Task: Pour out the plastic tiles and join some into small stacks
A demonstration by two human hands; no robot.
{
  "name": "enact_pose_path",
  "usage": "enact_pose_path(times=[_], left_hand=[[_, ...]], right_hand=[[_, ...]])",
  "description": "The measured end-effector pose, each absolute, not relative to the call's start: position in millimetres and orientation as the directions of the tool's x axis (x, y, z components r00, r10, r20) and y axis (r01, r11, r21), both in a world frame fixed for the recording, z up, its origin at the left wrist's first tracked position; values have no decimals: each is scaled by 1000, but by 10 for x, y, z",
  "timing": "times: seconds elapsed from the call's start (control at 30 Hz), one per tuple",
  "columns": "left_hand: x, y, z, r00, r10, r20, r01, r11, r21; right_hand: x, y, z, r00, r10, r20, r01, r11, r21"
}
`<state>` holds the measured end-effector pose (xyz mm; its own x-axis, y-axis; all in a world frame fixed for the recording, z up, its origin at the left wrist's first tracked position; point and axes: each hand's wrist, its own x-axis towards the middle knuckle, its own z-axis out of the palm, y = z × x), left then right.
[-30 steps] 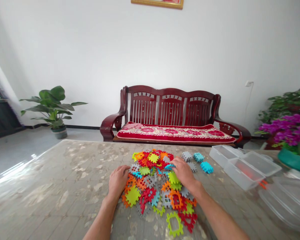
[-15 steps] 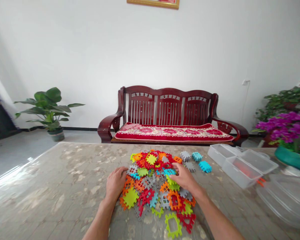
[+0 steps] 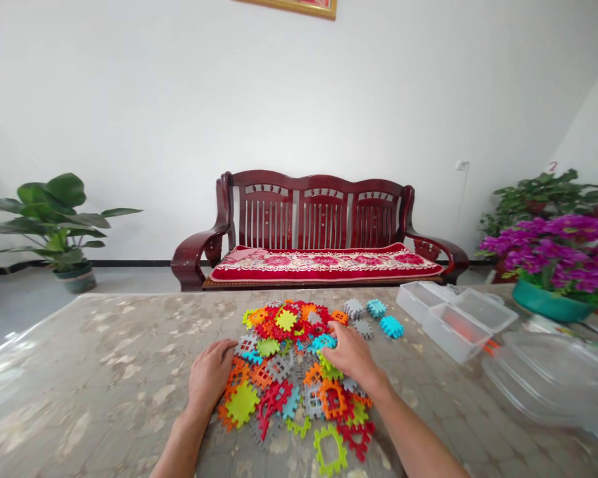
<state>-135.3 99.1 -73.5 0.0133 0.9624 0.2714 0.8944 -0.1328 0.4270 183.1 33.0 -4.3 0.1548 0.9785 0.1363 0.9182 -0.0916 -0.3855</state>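
A heap of toothed plastic building tiles in red, orange, lime, grey and blue lies on the table in front of me. My left hand [image 3: 210,375] rests at the heap's left edge, fingers stretched towards a grey window tile [image 3: 246,344] and holding nothing that shows. On the heap's right side is my right hand [image 3: 353,355], thumb and forefinger apart. Between them lies a blue tile [image 3: 321,342], and the thumb is by a lime tile [image 3: 330,366]. Nearer me are an orange frame tile [image 3: 333,399] and a lime frame tile [image 3: 329,451].
Small grey stacks [image 3: 353,309] and blue stacks [image 3: 391,326] of tiles stand right of the heap. Farther right are a clear divided box [image 3: 456,335], clear lids [image 3: 538,378] and purple flowers in a teal pot [image 3: 553,302]. A wooden bench [image 3: 323,192] stands beyond the table.
The whole view has shifted, so everything appears farther left. Both hands keep nearly the same places at the heap, and no tile has visibly moved.
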Motion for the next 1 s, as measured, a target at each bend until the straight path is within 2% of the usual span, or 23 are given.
enact_pose_path(times=[0.17,0.27,0.37,0.5,0.83,1.0], left_hand=[[-1359,998,-730,22,966,258,904,-130,408],[-1361,996,-724,20,966,257,906,-126,404],[-1362,999,-724,14,964,265,911,-122,394],[-1371,1015,-741,17,965,262,912,-122,391],[-1393,1037,-783,18,958,287,904,-139,405],[-1410,1054,-805,17,957,290,902,-140,409]], right_hand=[[2246,323,-174,142,965,219,781,26,-624],[2690,354,-340,307,896,320,719,1,-695],[3138,372,-503,489,782,386,726,-119,-677],[3492,363,-609,569,699,434,774,-275,-571],[3556,377,-732,570,716,403,810,-406,-423],[3527,389,-704,589,740,324,801,-482,-356]])
